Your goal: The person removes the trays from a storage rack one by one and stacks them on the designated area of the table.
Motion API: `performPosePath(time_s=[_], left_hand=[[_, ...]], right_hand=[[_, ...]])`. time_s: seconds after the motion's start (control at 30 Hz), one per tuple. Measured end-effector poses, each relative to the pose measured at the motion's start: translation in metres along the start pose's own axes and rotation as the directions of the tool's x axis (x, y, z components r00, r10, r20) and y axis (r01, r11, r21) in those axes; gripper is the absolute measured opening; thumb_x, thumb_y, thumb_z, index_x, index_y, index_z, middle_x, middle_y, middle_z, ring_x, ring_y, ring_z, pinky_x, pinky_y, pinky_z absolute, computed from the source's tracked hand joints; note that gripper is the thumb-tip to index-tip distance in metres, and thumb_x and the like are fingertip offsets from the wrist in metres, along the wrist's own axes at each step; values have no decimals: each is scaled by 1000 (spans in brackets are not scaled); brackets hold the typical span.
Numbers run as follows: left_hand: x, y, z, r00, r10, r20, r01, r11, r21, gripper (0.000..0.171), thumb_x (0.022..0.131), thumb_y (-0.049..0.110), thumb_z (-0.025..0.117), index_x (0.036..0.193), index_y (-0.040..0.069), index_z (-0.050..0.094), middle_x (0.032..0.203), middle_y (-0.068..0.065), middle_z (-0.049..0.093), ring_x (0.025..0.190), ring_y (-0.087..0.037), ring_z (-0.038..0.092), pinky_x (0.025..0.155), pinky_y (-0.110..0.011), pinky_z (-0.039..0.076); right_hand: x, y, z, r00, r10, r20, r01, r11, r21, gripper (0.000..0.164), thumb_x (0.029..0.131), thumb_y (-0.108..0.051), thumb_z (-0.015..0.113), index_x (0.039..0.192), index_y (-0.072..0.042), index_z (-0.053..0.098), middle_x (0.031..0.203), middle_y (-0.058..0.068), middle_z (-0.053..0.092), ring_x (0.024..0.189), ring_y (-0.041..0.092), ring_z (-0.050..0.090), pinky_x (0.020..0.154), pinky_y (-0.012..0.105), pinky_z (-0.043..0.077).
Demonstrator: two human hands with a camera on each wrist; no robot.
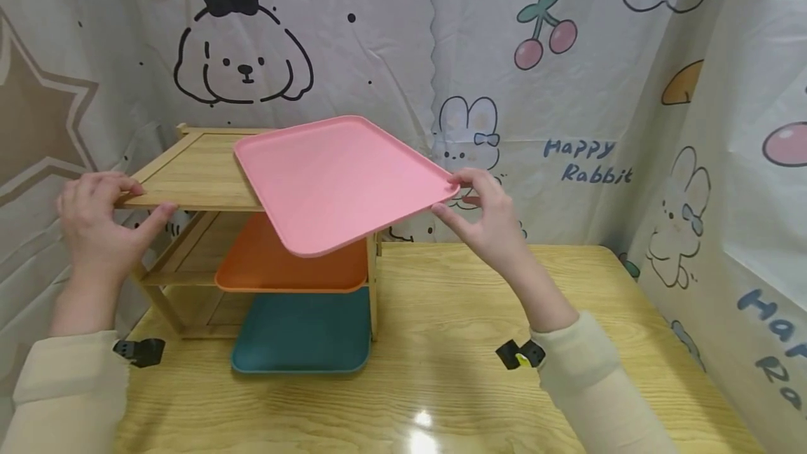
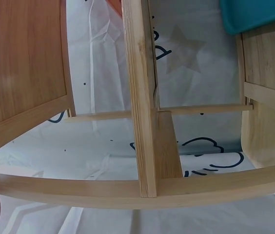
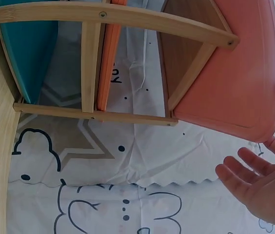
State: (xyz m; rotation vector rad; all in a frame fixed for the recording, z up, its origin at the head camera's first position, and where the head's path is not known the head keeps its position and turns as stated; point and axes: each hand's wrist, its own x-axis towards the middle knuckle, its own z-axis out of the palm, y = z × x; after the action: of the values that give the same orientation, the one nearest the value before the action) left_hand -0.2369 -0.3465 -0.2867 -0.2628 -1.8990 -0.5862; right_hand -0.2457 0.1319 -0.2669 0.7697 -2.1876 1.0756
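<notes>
Pink tray (image 1: 340, 177), top tier of wooden rack (image 1: 195, 170), askew and overhanging: right hand (image 1: 488, 212) pinches its corner, left hand (image 1: 101, 219) grips shelf edge; squaring seems pending.

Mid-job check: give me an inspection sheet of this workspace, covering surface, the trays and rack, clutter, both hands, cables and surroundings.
Surface: wooden table, glossy, with a light glare near the front edge.
Job's things: pink tray lies skewed on top of the wooden rack, overhanging its right side; orange tray on the middle shelf; teal tray at the bottom.
Clutter: nothing seen.
Hands: left hand has its grip on the rack's top left edge; right hand pinches the pink tray's right corner.
Cables: nothing seen; a black wrist mount on each sleeve.
Surroundings: cartoon-printed cloth backdrop on three sides.
</notes>
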Motion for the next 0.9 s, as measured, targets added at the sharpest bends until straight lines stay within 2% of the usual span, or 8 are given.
performPosePath(time_s=[0.13, 0.23, 0.3, 0.4, 0.47, 0.53, 0.67, 0.9], left_hand=[[0, 0, 0, 1000, -3, 0, 3, 1000, -1, 93, 66, 84, 53, 86, -7, 56, 97, -26, 55, 95, -47, 39, 99, -45, 20], [-1, 0, 0, 1000, -4, -1, 4, 1000, -6, 94, 66, 84, 53, 87, -7, 56, 97, -26, 55, 95, -47, 39, 99, -44, 20], [-1, -1, 0, 1000, -2, 1, 2, 1000, -6, 93, 66, 84, 53, 87, -8, 56, 98, -26, 55, 95, -46, 39, 100, -45, 20], [0, -1, 0, 1000, -2, -2, 2, 1000, -10, 93, 66, 83, 53, 87, -8, 56, 98, -26, 55, 95, -46, 39, 100, -44, 20], [0, -1, 0, 1000, -2, -2, 2, 1000, -8, 93, 66, 83, 53, 87, -8, 56, 98, -26, 55, 95, -46, 39, 100, -44, 20], [0, -1, 0, 1000, -3, -2, 3, 1000, -5, 94, 66, 83, 53, 87, -8, 56, 97, -26, 55, 95, -46, 39, 100, -44, 20], [-1, -1, 0, 1000, -4, 2, 4, 1000, 4, 94, 66, 84, 52, 87, -7, 56, 98, -27, 55, 96, -46, 39, 101, -45, 19], [0, 0, 1, 1000, -11, -5, 11, 1000, -11, 93, 66, 84, 53, 87, -7, 56, 98, -27, 55, 96, -46, 39, 101, -44, 19]], right_hand=[[-4, -5, 2, 996, 88, 6, -88, 996, 22, 65, 83, -58, 60, 125, -10, 50, 122, 8, 53, 110, 23, 55, 87, 41, 50], [-10, -17, 8, 992, 122, -19, -122, 992, 30, 62, 85, -54, 62, 131, -14, 48, 134, 7, 45, 117, 23, 52, 88, 42, 49], [-14, -27, 12, 997, 70, -42, -70, 998, -6, 57, 85, -47, 66, 131, -17, 49, 142, 7, 38, 125, 24, 45, 91, 45, 46], [-16, -39, 18, 995, -75, -66, 69, 993, -94, 44, 82, -34, 72, 120, -17, 58, 147, 8, 32, 131, 28, 35, 95, 51, 40], [-16, -43, 21, 986, -151, -69, 140, 980, -145, 34, 81, -28, 74, 110, -16, 61, 145, 11, 37, 131, 31, 35, 96, 54, 37], [-14, -43, 23, 983, -171, -72, 159, 977, -144, 26, 81, -23, 75, 102, -14, 62, 142, 12, 41, 127, 32, 40, 96, 53, 38], [-12, -37, 19, 990, -110, -84, 103, 992, -78, 23, 83, -25, 73, 95, -9, 61, 140, 12, 44, 124, 29, 46, 94, 47, 43], [-5, -22, 3, 992, 115, -57, -114, 993, 26, 46, 86, -54, 59, 88, -9, 55, 144, 9, 37, 129, 28, 41, 93, 43, 47]])
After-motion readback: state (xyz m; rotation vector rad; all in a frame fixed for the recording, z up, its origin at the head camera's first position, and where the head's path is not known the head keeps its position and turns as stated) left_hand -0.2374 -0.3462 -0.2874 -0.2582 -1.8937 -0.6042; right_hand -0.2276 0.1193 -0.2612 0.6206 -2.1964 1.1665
